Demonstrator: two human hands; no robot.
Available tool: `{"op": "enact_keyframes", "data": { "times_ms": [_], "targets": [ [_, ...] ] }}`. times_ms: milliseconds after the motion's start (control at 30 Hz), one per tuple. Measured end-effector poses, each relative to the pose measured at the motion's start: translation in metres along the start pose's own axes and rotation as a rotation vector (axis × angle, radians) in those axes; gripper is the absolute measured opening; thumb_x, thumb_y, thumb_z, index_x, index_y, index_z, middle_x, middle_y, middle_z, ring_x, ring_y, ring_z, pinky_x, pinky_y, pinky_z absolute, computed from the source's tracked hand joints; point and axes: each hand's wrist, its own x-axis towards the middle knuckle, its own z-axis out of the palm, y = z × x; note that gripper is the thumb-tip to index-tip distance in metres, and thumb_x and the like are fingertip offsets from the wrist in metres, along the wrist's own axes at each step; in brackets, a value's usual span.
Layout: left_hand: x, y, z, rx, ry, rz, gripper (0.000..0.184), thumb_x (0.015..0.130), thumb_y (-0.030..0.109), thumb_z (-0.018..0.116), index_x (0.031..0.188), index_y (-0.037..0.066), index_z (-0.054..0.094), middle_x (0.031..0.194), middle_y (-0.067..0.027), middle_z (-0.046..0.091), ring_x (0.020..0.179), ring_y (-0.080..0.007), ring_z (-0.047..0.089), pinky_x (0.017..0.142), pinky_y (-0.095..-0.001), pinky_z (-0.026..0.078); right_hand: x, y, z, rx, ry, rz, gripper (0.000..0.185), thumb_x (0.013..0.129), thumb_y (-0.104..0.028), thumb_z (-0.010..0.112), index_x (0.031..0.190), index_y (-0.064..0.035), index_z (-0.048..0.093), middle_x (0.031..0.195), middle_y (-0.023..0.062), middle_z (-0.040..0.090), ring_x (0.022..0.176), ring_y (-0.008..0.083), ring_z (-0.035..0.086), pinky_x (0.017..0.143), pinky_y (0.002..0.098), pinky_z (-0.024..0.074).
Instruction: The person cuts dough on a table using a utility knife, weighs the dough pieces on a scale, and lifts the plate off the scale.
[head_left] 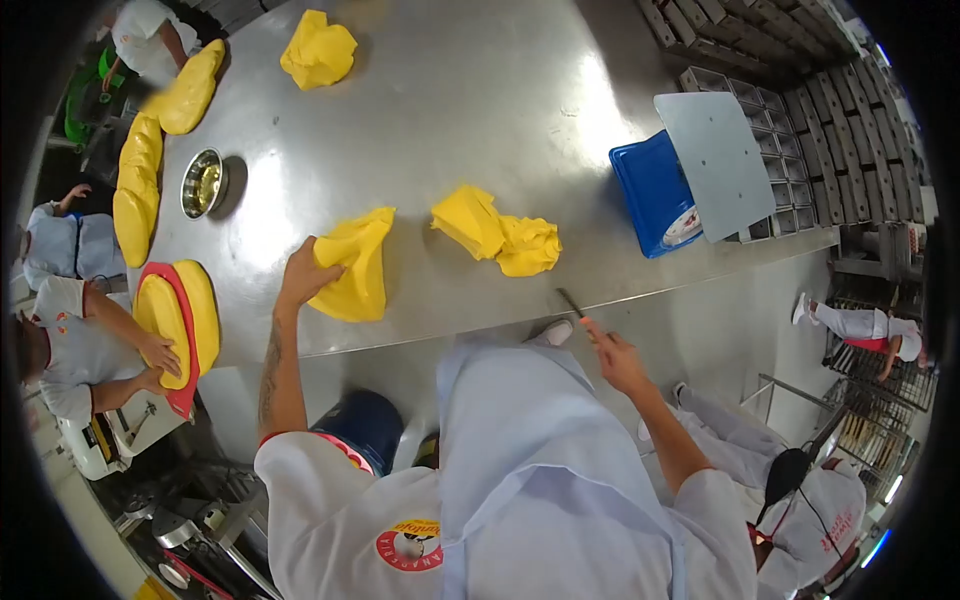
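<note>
My left hand (308,275) grips the edge of a yellow dough piece (356,270) near the front of the steel table. In my right hand (618,358) is a knife (571,302) with an orange handle and a dark, narrow blade, held at the table's front edge. Between my hands, two more rough dough chunks (497,232) lie touching each other. Farther back sits another dough chunk (319,50). To the left of my left hand stands a round metal bowl (204,184) with something yellowish inside.
Long yellow dough masses (140,185) line the steel table's (450,120) left edge. There, a co-worker's hands (158,362) press dough beside a red strip (180,310). A blue scale (645,190) with a metal plate (715,160) stands right, before stacked metal pans (840,140). A blue bin (362,425) is below.
</note>
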Motion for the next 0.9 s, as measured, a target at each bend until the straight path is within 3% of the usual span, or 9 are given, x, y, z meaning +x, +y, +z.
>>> {"op": "enact_keyframes", "data": {
  "times_ms": [100,167,233,333,500,567,667,733,900],
  "targets": [
    [0.003,0.013,0.021,-0.072,0.092,-0.037,0.047,0.072,0.023,0.079,0.109,-0.001,0.063,0.095,-0.0185,0.070,0.088,-0.0324,0.069,0.081,-0.0411,0.055,-0.011,-0.001,-0.029,0.052,0.232,0.197,0.060,0.095,-0.002,0.055,0.151,-0.0219,0.044,0.083,0.0164,0.059,0.070,0.0300,0.062,0.063,0.0391,0.0527],
    [-0.023,0.082,0.003,-0.177,0.127,-0.032,0.040,0.071,0.017,0.079,0.103,-0.001,0.063,0.093,-0.0167,0.071,0.086,-0.0288,0.069,0.078,-0.0403,0.054,-0.025,0.001,-0.041,0.065,0.480,0.361,0.056,0.096,-0.001,0.054,0.149,-0.0198,0.048,0.079,0.0127,0.057,0.062,0.0227,0.061,0.057,0.0360,0.0513],
    [-0.030,0.129,-0.014,-0.068,0.099,0.113,0.035,0.071,0.012,0.078,0.098,-0.002,0.062,0.091,-0.0135,0.070,0.086,-0.0234,0.069,0.077,-0.0365,0.054,-0.071,0.040,-0.016,0.005,0.558,0.476,0.055,0.098,-0.002,0.053,0.150,-0.0197,0.047,0.077,0.0080,0.055,0.056,0.0158,0.058,0.050,0.0334,0.0487],
    [-0.042,0.244,-0.061,-0.271,0.171,0.243,0.034,0.069,0.010,0.076,0.097,-0.002,0.062,0.090,-0.0087,0.069,0.087,-0.0189,0.067,0.079,-0.0336,0.053,-0.123,0.073,0.012,0.095,0.620,0.535,0.054,0.101,-0.004,0.051,0.151,-0.0205,0.045,0.076,0.0022,0.053,0.047,0.0095,0.053,0.042,0.0292,0.0447],
    [0.016,0.385,-0.072,-0.589,0.235,0.579,0.062,0.066,0.008,0.074,0.124,-0.007,0.058,0.106,-0.0114,0.069,0.097,-0.0188,0.067,0.088,-0.0321,0.053,-0.160,0.112,0.020,0.280,0.733,0.597,0.055,0.102,-0.004,0.049,0.153,-0.0223,0.042,0.075,-0.0007,0.050,0.044,0.0082,0.051,0.040,0.0272,0.0442],
    [0.018,0.479,-0.066,-0.508,0.182,0.690,0.060,0.068,0.009,0.074,0.124,-0.006,0.059,0.106,-0.0112,0.068,0.095,-0.0183,0.067,0.085,-0.0314,0.053,-0.173,0.131,0.017,0.291,0.797,0.644,0.055,0.102,-0.004,0.048,0.153,-0.0233,0.042,0.075,-0.0008,0.050,0.044,0.0081,0.050,0.040,0.0270,0.0444],
    [0.047,0.581,-0.032,-0.687,-0.190,0.792,0.050,0.071,0.011,0.073,0.118,-0.004,0.063,0.099,-0.0092,0.069,0.087,-0.0169,0.067,0.079,-0.0295,0.053,-0.198,0.151,0.012,0.189,0.912,0.647,0.054,0.102,-0.005,0.048,0.153,-0.0237,0.042,0.075,-0.0003,0.049,0.044,0.0086,0.050,0.039,0.0276,0.0440],
    [0.066,0.625,-0.006,-0.592,-0.311,0.841,0.043,0.072,0.012,0.072,0.112,-0.002,0.065,0.095,-0.0076,0.068,0.081,-0.0159,0.065,0.074,-0.0290,0.053,-0.224,0.156,0.013,0.178,0.997,0.693,0.054,0.103,-0.006,0.047,0.153,-0.0240,0.042,0.074,0.0001,0.049,0.043,0.0090,0.050,0.038,0.0279,0.0438],
    [0.139,0.679,0.080,-0.623,-0.557,0.721,0.038,0.072,0.015,0.071,0.107,0.000,0.065,0.093,-0.0074,0.067,0.078,-0.0167,0.063,0.073,-0.0297,0.053,-0.316,0.189,0.066,0.252,1.125,0.877,0.054,0.103,-0.005,0.047,0.154,-0.0223,0.040,0.073,0.0010,0.048,0.042,0.0101,0.049,0.036,0.0289,0.0443]
  ]
}}
